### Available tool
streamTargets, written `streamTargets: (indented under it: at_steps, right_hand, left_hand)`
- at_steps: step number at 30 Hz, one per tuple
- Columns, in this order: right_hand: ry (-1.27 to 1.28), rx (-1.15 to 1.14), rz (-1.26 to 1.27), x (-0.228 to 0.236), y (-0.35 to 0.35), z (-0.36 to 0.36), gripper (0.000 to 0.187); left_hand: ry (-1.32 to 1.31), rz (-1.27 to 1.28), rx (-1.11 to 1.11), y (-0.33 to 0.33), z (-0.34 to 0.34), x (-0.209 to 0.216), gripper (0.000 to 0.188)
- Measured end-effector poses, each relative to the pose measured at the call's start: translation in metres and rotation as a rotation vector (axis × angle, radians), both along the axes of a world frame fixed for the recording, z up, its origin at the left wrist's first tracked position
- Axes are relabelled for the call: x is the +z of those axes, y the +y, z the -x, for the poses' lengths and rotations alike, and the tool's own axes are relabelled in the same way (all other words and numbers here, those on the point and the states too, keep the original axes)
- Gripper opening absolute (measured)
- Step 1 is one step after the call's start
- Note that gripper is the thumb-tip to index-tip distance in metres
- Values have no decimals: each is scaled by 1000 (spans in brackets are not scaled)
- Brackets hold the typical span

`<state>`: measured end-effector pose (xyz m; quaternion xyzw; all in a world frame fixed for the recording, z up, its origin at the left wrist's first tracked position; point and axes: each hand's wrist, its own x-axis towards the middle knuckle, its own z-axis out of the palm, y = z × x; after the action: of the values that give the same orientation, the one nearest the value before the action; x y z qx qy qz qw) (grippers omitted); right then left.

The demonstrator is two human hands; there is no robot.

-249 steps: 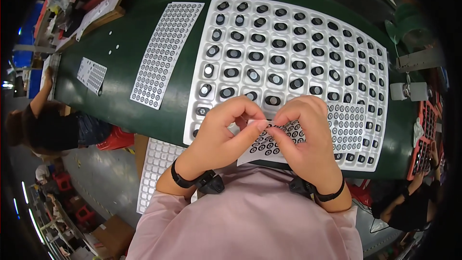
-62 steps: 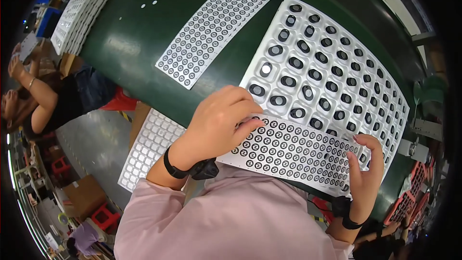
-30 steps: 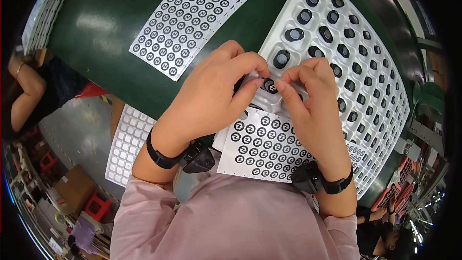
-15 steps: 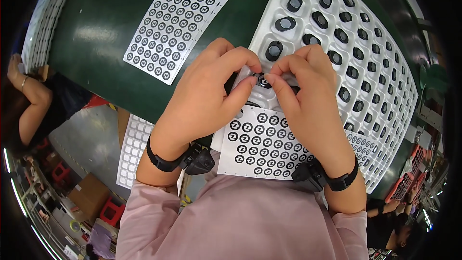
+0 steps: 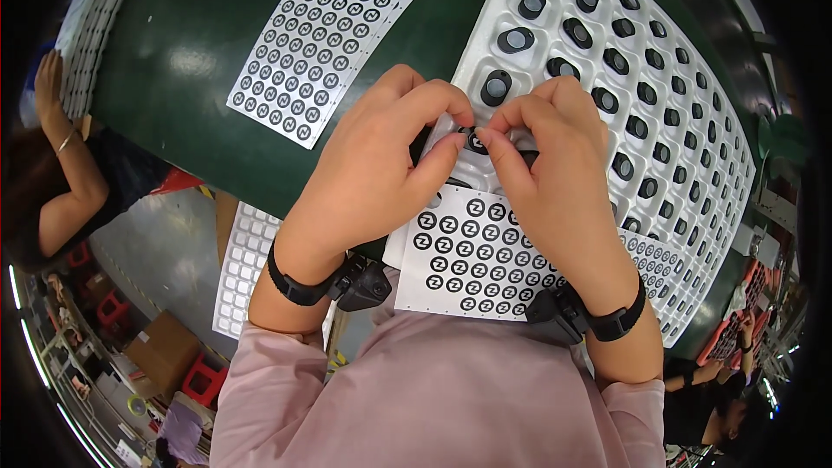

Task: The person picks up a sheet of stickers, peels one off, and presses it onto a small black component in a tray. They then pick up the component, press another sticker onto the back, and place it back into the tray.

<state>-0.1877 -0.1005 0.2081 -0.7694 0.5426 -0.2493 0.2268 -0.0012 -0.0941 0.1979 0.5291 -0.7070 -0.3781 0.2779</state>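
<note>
My left hand [image 5: 381, 160] and my right hand [image 5: 555, 165] meet over the near left part of a white moulded tray [image 5: 475, 50]. Thumb and forefinger of each are closed at opposite sides of a small black oval part [image 5: 476, 142]. On its top shows a round black-and-white sticker, partly covered by my fingertips. Closer to me, beneath my right wrist, a white sheet of round stickers [image 5: 472, 253] overlaps the tray; some sticker places at its upper left are bare. Similar black oval parts with grey round centres, such as one part [image 5: 496, 87], sit in the tray's pockets.
A second sticker sheet [image 5: 299, 52] lies on the dark green table [image 5: 186, 91]. Stacked white trays [image 5: 100, 26] stand at the far left, beside another person's arm [image 5: 74, 165]. Another white tray [image 5: 243, 269] is below the table's edge. More people are at the lower right.
My hands hold nearly the same pinch, with only a slight shift at the fingertips. The other person's arm at the left has moved up toward the stacked trays.
</note>
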Motion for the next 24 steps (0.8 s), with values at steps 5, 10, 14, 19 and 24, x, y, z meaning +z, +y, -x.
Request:
streamTargets:
  at_steps: [5,10,14,19,24]
  right_hand:
    - [-20,-32,-93,-1,1,-1,8]
    - [-9,-33,-78,-2,1,-1,8]
    - [-8,-32,-75,-2,1,-1,8]
    - [11,-29,-62,-1,2,-1,8]
    - [10,-32,-59,-1,2,-2,9]
  left_hand:
    - [5,1,2,0,0,0,18]
    - [0,11,-3,0,0,0,18]
    - [-6,6,1,0,0,1,18]
    - [-8,11,1,0,0,0,18]
    - [-2,15,-1,0,0,-1,18]
